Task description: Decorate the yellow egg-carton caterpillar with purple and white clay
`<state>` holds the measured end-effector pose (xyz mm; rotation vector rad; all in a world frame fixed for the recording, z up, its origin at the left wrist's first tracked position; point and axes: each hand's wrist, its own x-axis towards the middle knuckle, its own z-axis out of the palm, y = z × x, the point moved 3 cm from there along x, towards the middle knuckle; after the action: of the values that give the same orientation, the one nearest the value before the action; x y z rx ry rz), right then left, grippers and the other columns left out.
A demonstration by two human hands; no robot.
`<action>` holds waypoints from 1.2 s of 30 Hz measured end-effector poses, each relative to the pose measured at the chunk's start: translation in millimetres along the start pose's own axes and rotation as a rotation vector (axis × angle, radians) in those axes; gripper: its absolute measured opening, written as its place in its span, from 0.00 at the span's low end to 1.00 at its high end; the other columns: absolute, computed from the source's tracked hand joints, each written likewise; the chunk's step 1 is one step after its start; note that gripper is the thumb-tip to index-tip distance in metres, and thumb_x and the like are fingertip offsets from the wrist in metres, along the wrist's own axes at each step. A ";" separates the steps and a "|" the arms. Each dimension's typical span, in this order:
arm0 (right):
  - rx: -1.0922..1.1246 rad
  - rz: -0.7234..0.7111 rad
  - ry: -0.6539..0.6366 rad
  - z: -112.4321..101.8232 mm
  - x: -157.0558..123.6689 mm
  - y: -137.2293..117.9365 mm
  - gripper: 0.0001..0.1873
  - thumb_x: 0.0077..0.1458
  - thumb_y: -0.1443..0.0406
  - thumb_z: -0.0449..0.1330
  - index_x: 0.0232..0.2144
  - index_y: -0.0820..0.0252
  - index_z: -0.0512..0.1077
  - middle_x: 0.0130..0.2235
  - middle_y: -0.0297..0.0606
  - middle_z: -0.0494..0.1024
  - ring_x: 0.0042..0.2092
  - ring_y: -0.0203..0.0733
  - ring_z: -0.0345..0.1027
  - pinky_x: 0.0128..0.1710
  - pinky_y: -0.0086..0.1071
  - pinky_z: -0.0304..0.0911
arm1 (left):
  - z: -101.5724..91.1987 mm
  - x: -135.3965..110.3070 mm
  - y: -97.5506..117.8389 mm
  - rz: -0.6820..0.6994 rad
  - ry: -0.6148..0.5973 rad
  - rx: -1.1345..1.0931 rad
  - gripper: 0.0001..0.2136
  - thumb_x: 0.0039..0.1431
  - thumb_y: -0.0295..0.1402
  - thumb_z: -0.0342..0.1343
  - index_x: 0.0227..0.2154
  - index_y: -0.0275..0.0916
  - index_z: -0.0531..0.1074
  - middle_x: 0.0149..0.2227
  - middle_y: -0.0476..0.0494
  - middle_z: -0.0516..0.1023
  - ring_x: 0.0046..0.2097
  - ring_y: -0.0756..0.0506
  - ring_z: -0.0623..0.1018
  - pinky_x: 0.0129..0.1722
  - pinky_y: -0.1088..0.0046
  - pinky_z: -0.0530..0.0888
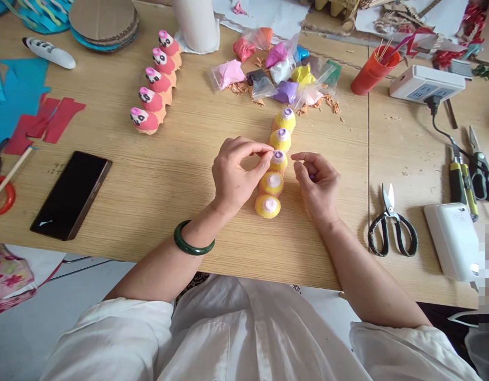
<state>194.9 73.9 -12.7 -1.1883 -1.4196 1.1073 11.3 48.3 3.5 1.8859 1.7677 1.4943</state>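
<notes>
A row of several yellow clay cups (273, 182) with white and purple tops runs down the middle of the wooden table (181, 174). My left hand (234, 172), wearing a green bangle at the wrist, pinches at the purple top of the third cup (279, 159). My right hand (317, 182) rests just right of the row with fingers curled around a small purple bit of clay (311, 177).
A row of pink clay figures (155, 84) lies at the upper left, bags of coloured clay (284, 71) behind the yellow row. A black phone (72, 193) sits at left, black scissors (390, 225) and a white box (452, 241) at right, and an orange cup (371, 71) and power strip (424, 84) behind.
</notes>
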 end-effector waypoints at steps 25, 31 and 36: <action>-0.163 -0.208 0.001 -1.8 5.6 11.6 0.08 0.64 0.63 0.59 0.36 0.58 0.78 0.22 0.23 0.54 0.24 0.31 0.43 0.27 0.31 0.48 | -7.8 11.9 -36.0 -0.066 0.130 0.286 0.05 0.65 0.30 0.64 0.34 0.47 0.82 0.38 0.48 0.84 0.47 0.38 0.79 0.58 0.56 0.74; -0.162 -0.228 0.006 -2.3 5.2 13.6 0.09 0.63 0.65 0.58 0.36 0.58 0.79 0.22 0.23 0.54 0.23 0.30 0.41 0.25 0.30 0.47 | -3.7 10.3 -35.2 -0.086 0.126 0.154 0.06 0.64 0.28 0.64 0.33 0.47 0.82 0.37 0.49 0.84 0.43 0.41 0.78 0.58 0.57 0.73; -0.182 -0.230 0.005 -3.2 5.5 12.9 0.08 0.64 0.64 0.59 0.36 0.57 0.78 0.22 0.23 0.54 0.23 0.31 0.43 0.25 0.30 0.47 | -3.1 8.8 -31.2 -0.076 0.116 0.068 0.05 0.65 0.30 0.65 0.33 0.47 0.82 0.37 0.48 0.84 0.44 0.41 0.79 0.60 0.56 0.73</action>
<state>199.3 81.1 -24.4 -1.1180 -1.6354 0.8295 -13.4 63.1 -11.6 1.7731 1.9413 1.5647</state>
